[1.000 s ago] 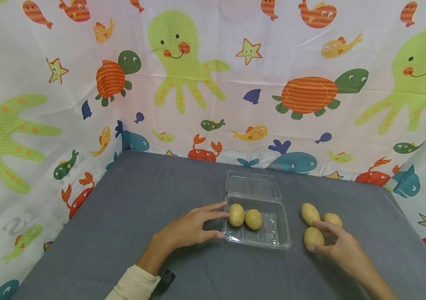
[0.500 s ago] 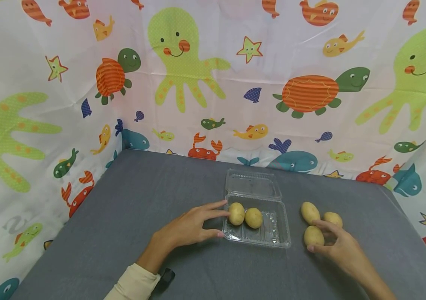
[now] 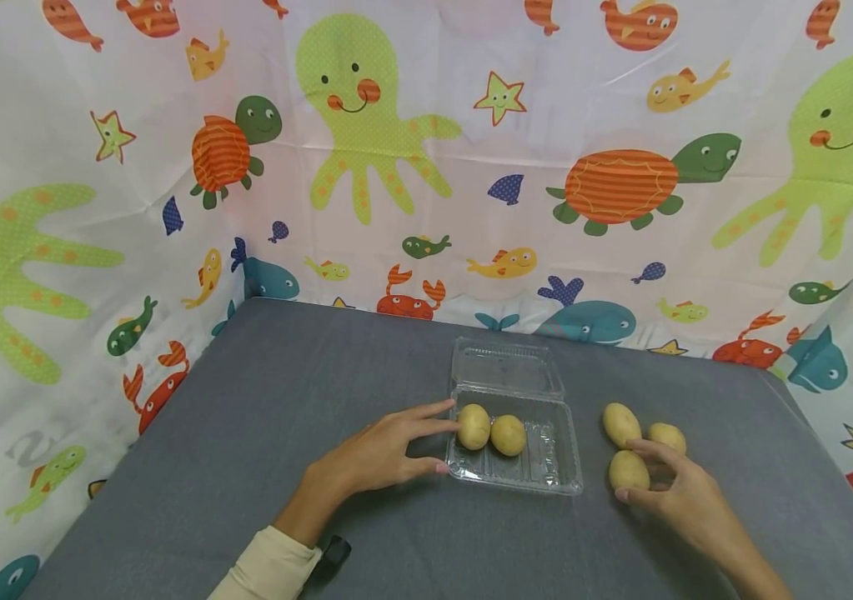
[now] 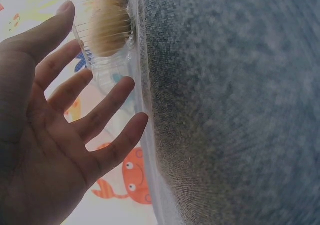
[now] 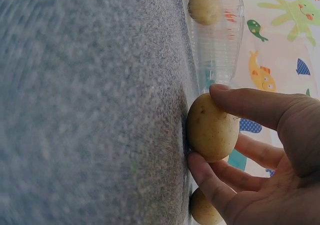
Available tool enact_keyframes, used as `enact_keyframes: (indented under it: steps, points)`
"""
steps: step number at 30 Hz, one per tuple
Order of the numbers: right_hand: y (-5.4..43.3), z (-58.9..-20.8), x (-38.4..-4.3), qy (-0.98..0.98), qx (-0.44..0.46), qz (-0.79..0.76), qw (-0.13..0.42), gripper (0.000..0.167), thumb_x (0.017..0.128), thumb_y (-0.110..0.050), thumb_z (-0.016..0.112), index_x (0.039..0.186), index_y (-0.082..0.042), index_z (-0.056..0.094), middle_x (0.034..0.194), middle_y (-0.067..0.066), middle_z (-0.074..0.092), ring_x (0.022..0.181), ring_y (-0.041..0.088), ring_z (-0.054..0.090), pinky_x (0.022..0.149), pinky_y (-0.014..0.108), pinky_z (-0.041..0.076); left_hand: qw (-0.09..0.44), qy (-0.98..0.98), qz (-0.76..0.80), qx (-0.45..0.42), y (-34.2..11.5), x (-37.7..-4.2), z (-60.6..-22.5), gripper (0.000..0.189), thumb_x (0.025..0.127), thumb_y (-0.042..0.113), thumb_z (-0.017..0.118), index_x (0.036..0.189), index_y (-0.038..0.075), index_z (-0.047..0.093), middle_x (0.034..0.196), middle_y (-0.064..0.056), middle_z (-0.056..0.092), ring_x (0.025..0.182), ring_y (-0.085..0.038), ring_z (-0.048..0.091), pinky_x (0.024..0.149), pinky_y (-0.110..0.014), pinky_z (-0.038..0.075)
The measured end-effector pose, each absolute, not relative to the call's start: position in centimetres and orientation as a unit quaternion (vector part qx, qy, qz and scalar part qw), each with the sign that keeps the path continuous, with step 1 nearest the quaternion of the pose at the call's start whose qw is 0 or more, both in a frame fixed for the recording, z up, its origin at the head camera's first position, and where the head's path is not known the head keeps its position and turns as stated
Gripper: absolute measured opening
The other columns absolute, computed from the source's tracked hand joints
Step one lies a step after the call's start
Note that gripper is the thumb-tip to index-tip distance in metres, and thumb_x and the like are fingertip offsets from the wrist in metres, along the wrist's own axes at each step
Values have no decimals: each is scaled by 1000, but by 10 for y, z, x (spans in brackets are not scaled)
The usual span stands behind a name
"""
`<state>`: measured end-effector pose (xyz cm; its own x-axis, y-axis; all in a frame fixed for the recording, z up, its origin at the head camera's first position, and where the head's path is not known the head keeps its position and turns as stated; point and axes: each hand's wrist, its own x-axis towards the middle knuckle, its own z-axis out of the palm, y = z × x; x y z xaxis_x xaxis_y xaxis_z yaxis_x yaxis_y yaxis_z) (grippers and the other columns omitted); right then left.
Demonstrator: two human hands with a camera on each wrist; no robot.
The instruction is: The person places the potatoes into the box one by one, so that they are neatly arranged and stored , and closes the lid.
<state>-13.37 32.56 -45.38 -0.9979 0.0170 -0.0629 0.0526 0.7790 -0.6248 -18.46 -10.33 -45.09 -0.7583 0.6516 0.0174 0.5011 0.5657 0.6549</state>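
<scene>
A clear plastic clamshell container (image 3: 561,467) lies with its lid (image 3: 504,368) folded back; two potatoes (image 3: 474,427) sit side by side in its left half. At the container's left rim is my left hand (image 3: 384,450), its fingers spread and relaxed, as the left wrist view also shows. Thumb and fingers of my right hand (image 3: 684,496) pinch a potato (image 3: 629,471), which rests on the cloth to the right of the container. Close behind it lie two more potatoes, one at the back left (image 3: 620,426) and one at the back right (image 3: 668,438).
A grey cloth (image 3: 306,375) covers the table. Behind and along both sides hangs a white curtain (image 3: 426,192) printed with sea animals. A small black object (image 3: 333,554) shows at the left wrist, next to the cream sleeve (image 3: 268,567).
</scene>
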Motion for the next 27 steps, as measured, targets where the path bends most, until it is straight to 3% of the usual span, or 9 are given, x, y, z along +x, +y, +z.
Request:
enact_keyframes:
  steps: [16, 27]
  points:
    - [319, -447, -133, 934, 39, -353, 33, 84, 81, -33, 95, 148, 0, 56, 143, 33, 60, 111, 40, 73, 73, 27, 61, 112, 878, 327, 331, -104, -185, -451, 61, 100, 40, 76, 157, 32, 54, 174, 13, 29, 158, -16, 33, 124, -50, 38]
    - [313, -442, -130, 928, 23, -372, 5, 78, 84, -30, 93, 149, -4, 57, 145, 30, 56, 114, 43, 73, 72, 19, 57, 113, 879, 325, 331, -104, -185, -451, 62, 99, 41, 75, 157, 32, 54, 173, 14, 28, 158, -16, 33, 123, -50, 39]
